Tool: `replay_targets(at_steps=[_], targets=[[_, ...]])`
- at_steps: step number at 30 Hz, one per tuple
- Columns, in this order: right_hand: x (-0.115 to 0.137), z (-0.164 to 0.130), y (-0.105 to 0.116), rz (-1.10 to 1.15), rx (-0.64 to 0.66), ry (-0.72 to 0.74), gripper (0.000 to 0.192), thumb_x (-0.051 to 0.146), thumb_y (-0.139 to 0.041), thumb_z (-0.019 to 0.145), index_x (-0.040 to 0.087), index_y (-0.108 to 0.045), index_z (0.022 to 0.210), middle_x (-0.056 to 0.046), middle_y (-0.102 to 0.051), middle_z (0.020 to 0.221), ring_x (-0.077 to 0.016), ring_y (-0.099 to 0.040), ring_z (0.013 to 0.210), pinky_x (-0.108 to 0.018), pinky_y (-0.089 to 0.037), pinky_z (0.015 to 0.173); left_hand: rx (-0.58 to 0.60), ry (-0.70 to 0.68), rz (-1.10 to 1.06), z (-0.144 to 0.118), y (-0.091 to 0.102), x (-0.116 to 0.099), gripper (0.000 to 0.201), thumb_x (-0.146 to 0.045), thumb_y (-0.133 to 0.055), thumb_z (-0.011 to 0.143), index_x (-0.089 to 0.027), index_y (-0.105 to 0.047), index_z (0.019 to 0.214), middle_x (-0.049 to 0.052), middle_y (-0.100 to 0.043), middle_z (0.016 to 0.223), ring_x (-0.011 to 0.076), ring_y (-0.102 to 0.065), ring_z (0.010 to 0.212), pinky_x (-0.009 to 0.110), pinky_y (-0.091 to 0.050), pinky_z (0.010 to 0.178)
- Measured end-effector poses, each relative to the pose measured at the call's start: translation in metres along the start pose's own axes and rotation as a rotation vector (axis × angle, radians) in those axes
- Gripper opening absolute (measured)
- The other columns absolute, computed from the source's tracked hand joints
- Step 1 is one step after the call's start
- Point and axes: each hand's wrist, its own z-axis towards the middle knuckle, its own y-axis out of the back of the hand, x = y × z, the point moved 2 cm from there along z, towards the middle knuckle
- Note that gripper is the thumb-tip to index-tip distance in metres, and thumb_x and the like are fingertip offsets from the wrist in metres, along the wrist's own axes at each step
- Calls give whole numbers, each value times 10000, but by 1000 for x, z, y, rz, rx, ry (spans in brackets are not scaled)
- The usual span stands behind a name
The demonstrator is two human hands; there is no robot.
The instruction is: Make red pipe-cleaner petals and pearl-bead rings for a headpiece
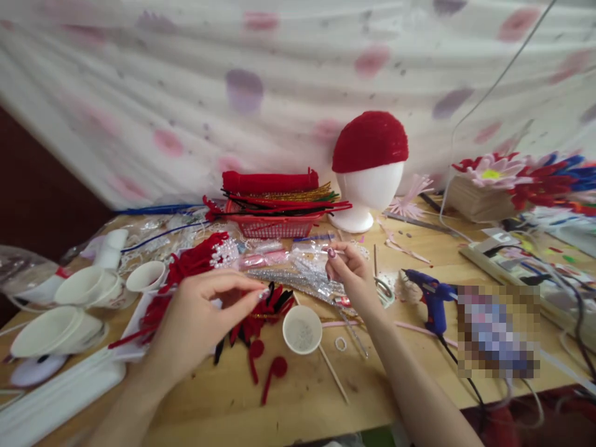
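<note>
My left hand (216,304) is raised over the table with thumb and fingertips pinched together; whatever they hold, if anything, is too small to make out. My right hand (351,273) is also closed in a pinch, and its contents cannot be made out. Between and below the hands stands a white paper cup (302,331) with small clear bits at its bottom. Red and black fuzzy pieces (267,304) lie beneath my left fingertips. Two red coiled pieces with stems (278,367) lie in front of the cup. A small beaded ring (341,343) sits right of it.
A red basket (274,225) with fuzzy stems stands at the back, beside a white foam head (370,186) wearing a red cap (372,143). A blue glue gun (433,298) is at right. White cups (81,287) stand at left. A wooden stick (334,375) lies in front.
</note>
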Motion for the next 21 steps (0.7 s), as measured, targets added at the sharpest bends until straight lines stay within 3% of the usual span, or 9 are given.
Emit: replay_targets(at_steps=[3, 8, 13, 16, 21], targets=[[-4, 0, 2, 4, -7, -6, 353, 526, -712, 833, 206, -596, 927, 78, -519, 491, -96, -354, 443, -244, -184, 460, 200, -104, 41, -24, -39, -11, 143, -147, -703, 839, -248, -799, 807, -13, -764, 764, 146, -662, 632, 245, -499, 569], [-4, 4, 12, 1, 29, -10, 343, 500, -738, 805, 200, -603, 902, 77, -524, 473, -88, -347, 422, -245, -170, 448, 437, -395, 372, -37, -105, -33, 139, -112, -653, 903, -169, -760, 835, 38, -741, 812, 234, -651, 837, 375, -543, 753], [-6, 8, 19, 23, 50, -3, 332, 491, -725, 808, 198, -596, 895, 77, -529, 473, -82, -337, 412, -246, -163, 442, 546, -504, 622, -43, -142, -38, 151, -74, -633, 892, -145, -705, 780, 51, -716, 807, 248, -615, 806, 395, -545, 710], [-10, 10, 20, 33, 60, 5, 313, 471, -714, 817, 191, -598, 894, 78, -529, 478, -81, -346, 417, -244, -176, 442, 470, -531, 561, -50, -151, -36, 171, -79, -617, 900, -151, -704, 771, 54, -716, 767, 252, -629, 784, 396, -555, 692], [-21, 14, 21, 26, 62, 27, 269, 435, -693, 830, 193, -594, 890, 84, -521, 479, -87, -386, 433, -234, -221, 447, 66, -525, 64, -47, -141, -56, 175, -74, -572, 936, -137, -720, 1005, 62, -779, 872, 190, -703, 768, 314, -578, 709]])
